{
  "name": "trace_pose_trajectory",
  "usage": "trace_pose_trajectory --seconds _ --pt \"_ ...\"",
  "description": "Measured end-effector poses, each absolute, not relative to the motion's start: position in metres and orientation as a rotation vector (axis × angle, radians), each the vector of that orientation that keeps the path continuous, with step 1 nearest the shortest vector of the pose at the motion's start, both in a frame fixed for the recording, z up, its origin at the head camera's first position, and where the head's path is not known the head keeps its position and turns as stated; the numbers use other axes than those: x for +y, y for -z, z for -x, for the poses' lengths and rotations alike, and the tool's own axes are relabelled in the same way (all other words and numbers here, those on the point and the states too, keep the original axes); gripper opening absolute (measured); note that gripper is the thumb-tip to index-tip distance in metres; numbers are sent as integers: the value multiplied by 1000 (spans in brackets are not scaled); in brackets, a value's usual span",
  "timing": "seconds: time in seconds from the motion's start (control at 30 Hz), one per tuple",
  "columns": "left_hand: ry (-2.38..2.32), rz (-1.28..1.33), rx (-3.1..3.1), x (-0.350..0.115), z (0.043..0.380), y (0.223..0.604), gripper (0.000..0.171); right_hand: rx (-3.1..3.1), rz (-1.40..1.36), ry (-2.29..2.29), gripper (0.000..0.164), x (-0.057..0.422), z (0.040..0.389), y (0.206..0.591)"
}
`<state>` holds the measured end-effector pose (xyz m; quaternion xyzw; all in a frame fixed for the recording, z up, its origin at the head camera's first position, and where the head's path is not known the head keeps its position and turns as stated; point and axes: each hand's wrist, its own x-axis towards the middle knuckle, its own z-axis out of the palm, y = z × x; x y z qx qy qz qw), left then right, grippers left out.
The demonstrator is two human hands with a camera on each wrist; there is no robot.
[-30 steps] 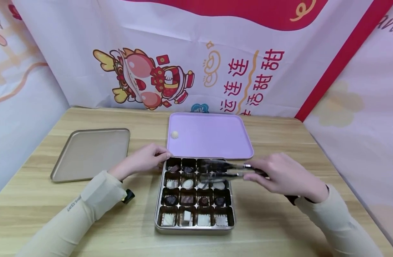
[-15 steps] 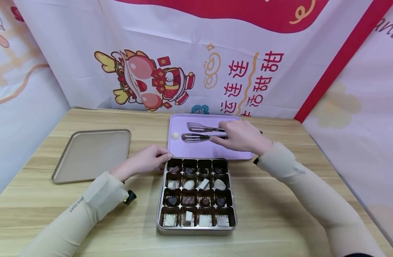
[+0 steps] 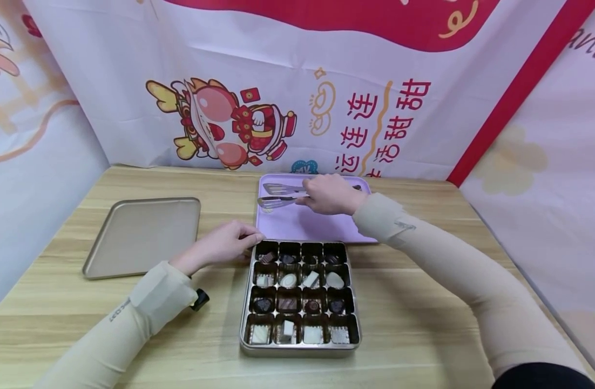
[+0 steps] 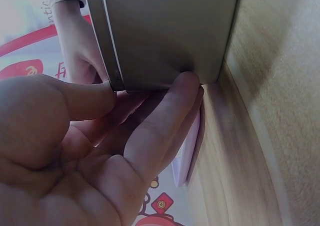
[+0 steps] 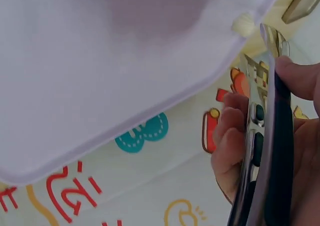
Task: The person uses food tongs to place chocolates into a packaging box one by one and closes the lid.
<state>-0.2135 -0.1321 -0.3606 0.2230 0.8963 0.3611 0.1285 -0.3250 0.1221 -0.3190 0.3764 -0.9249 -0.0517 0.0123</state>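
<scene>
In the head view, my right hand (image 3: pixel 332 194) grips a pair of slotted metal tongs (image 3: pixel 281 189) over the purple tray (image 3: pixel 317 224). Its slotted ends point left and stand apart. A small shell-like white chocolate (image 5: pixel 244 25) lies on the tray near the tong ends in the right wrist view; nothing shows between them. My left hand (image 3: pixel 227 244) holds the far left corner of the metal chocolate box (image 3: pixel 301 352), thumb at its rim and fingers against its side. Rows of dark and white chocolates (image 3: pixel 288 281) sit in its compartments.
A gold-brown lid-like metal tray (image 3: pixel 144 235) lies on the wooden table (image 3: pixel 424 324) at the left. Behind the table hangs a printed cloth (image 3: pixel 258 43), close to the purple tray's far edge.
My right hand has carried the tongs from above the chocolate box up and left, over the purple tray to the white chocolate. My left hand keeps its hold on the box corner.
</scene>
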Motion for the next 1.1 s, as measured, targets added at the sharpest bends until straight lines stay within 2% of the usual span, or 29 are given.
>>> trace_pose_trajectory --seconds 0.5,1.1 --pt "-1058 -640 2589 -133 213 356 26 -2791 -1222 94 32 119 323 341" --pt "-1065 -675 2596 -132 211 357 25 -2827 -1160 42 32 124 318 339"
